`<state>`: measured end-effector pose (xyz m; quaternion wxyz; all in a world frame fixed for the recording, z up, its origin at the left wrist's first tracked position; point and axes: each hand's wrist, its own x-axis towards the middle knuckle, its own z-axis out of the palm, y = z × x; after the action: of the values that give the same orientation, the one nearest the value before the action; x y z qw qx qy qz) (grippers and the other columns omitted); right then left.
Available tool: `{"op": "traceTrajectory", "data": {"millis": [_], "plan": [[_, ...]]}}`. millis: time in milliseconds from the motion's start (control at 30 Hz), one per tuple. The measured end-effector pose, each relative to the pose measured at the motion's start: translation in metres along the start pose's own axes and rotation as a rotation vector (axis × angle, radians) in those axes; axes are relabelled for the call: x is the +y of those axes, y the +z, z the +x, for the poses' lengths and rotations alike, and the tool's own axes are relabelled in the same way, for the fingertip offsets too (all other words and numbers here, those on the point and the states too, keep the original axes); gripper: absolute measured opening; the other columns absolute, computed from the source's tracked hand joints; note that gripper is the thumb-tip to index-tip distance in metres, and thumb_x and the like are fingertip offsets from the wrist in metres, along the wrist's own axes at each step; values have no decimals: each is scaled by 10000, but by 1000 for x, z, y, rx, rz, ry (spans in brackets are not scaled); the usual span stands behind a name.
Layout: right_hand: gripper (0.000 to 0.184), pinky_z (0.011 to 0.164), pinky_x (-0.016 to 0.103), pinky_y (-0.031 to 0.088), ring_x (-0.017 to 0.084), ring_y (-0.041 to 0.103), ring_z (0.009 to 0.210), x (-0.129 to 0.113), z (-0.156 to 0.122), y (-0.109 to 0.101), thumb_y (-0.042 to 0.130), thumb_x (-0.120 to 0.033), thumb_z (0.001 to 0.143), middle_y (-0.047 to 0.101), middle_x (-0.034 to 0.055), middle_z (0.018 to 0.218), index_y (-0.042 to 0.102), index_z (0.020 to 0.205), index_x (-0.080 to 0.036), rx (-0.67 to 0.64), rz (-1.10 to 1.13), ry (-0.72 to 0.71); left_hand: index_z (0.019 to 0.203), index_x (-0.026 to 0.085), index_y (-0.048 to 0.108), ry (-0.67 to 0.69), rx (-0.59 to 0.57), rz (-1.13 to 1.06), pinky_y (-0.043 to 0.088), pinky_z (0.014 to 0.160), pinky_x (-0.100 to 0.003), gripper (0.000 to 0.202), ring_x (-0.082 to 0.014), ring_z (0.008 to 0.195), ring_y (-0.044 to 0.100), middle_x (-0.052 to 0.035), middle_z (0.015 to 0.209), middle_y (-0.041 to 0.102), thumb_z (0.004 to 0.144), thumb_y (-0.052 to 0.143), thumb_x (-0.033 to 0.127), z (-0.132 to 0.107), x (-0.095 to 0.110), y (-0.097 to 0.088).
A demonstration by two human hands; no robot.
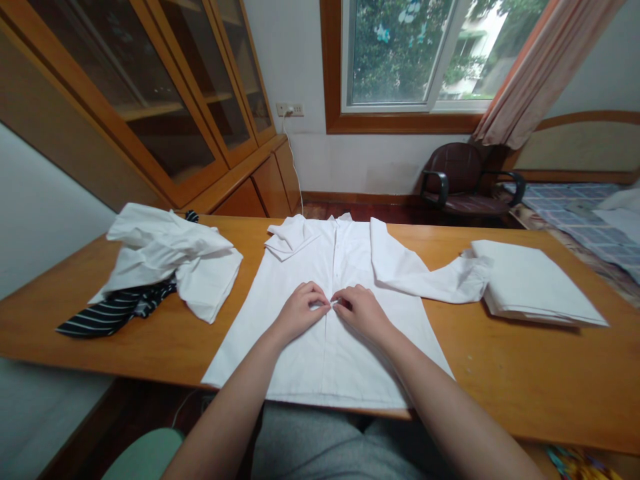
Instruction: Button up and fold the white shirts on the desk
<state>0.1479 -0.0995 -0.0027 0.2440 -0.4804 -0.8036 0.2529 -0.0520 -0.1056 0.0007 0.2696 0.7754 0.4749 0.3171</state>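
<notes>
A white button-up shirt [300,360] lies front side up on the wooden table, its collar at the far edge and its hem at the near edge. Its left-hand sleeve is folded over near the shoulder, while the other sleeve stretches out to the right. At the middle of the button placket, my left hand [303,310] pinches the fabric between thumb and forefinger. Close beside it, my right hand [363,310] pinches the same placket, with the fingertips of both hands nearly touching. Whatever button sits between the fingertips is too small and covered to make out.
On the left of the table [530,373] lie a crumpled white garment [165,243] and a dark striped tie [107,313]. A folded white cloth [540,280] rests at the right, touching the sleeve's cuff. Beyond stand a glass-door cabinet [240,157] and an office chair [457,173].
</notes>
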Motion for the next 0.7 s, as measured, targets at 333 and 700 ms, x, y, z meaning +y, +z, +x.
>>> {"op": "traceTrajectory", "data": {"millis": [333, 700], "plan": [[54, 753, 297, 345, 180, 529, 793, -2, 1, -2, 629, -193, 855, 653, 9, 759, 676, 880, -198, 25, 12, 30, 811, 216, 707, 4, 42, 14, 467, 859, -336, 80, -191, 922, 587, -17, 883, 642, 853, 647, 184, 1, 2, 0], [43, 736, 290, 369, 181, 515, 795, 1, -2, 0, 615, -158, 830, 609, 7, 772, 625, 850, -195, 95, 15, -8, 1059, 226, 693, 60, 179, 210, 460, 1022, -430, 237, -230, 1147, 555, -49, 1172, 659, 866, 601, 122, 0, -13, 7]]}}
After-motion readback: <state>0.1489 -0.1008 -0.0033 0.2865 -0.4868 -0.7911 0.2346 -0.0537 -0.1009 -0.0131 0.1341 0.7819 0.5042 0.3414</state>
